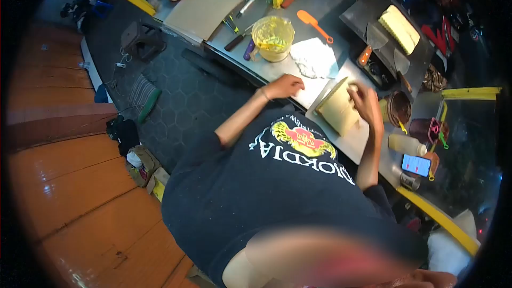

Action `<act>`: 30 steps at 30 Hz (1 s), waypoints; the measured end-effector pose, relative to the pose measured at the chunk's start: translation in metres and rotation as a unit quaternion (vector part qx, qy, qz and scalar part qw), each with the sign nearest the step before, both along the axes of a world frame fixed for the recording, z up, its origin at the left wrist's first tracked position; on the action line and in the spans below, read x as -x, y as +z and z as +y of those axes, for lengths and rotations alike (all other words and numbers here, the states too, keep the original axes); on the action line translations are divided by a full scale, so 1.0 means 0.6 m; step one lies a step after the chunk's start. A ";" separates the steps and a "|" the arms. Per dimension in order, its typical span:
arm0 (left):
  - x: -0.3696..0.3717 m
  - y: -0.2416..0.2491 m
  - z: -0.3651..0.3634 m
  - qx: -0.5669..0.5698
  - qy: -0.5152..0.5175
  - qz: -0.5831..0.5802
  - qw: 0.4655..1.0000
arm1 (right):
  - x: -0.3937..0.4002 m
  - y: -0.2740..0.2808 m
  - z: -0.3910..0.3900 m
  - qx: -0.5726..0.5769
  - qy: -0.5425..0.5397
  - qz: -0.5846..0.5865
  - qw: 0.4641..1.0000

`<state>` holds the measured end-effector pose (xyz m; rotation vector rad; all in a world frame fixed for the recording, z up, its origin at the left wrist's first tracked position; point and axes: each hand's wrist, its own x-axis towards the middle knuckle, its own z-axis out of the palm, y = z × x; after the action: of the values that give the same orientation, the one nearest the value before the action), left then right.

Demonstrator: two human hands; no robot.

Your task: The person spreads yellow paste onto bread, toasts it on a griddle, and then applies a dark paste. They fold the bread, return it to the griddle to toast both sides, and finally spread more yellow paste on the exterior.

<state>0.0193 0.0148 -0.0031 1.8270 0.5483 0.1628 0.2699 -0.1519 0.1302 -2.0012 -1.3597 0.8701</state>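
A thick, pale yellow block that looks like bread (337, 111) lies tilted on the metal counter, at the edge near my body. Bent fingers of my right hand (364, 101) grip its upper right side. To the left of the block and apart from it, my left hand (285, 86) is curled closed over the counter edge; whatever is in it, if anything, is hidden. A crumpled white cloth or paper (313, 57) lies beyond my hands. Beside it stands a tub (273, 38) with yellow contents.
A dark griddle plate (386, 34) at the right holds another yellow block (400, 29) and a spatula (366, 53). Closer are a jar of brown spread (399, 108), a pale bottle (407, 144) and a lit phone (416, 165). An orange spatula (314, 25) lies farther back.
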 end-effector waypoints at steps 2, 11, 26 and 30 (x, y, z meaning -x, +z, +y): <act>0.079 0.020 0.021 0.078 0.094 0.061 0.991 | 0.050 0.033 0.081 -0.070 0.040 0.017 0.997; 0.156 0.065 0.056 -0.254 0.387 -0.124 0.878 | 0.192 0.003 0.309 -0.154 0.203 -0.114 0.960; 0.093 0.059 0.091 -0.230 0.309 -0.067 0.920 | 0.184 0.032 0.404 -0.043 0.320 -0.430 0.843; 0.089 0.039 0.073 -0.294 0.297 -0.070 0.906 | 0.141 0.056 0.359 -0.048 0.283 -0.395 0.873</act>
<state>-0.0339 0.0589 0.0204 2.1398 1.0231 0.9548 0.1853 0.0636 0.1638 -1.9713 -2.4699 0.1371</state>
